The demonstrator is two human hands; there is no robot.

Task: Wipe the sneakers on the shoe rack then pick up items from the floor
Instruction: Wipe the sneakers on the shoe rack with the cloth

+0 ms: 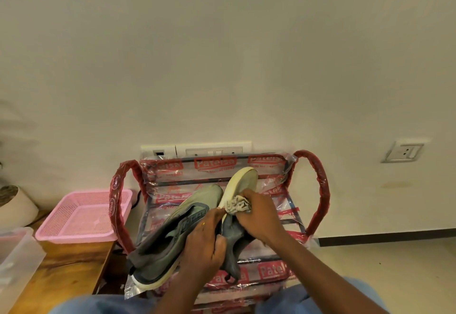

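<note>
- While I watch through the head camera, my left hand [206,242] grips the collar of a grey sneaker [238,205], tilted on its side with its pale sole facing up, above the shoe rack [318,190].
- My right hand [256,215] is closed around a crumpled cloth [238,204], pressing it against that sole's edge.
- Just left of the held shoe, a second grey sneaker [172,237] lies on the rack's top shelf.
- Left of the rack, a pink basket [81,217] sits on a wooden table [64,269].
</note>
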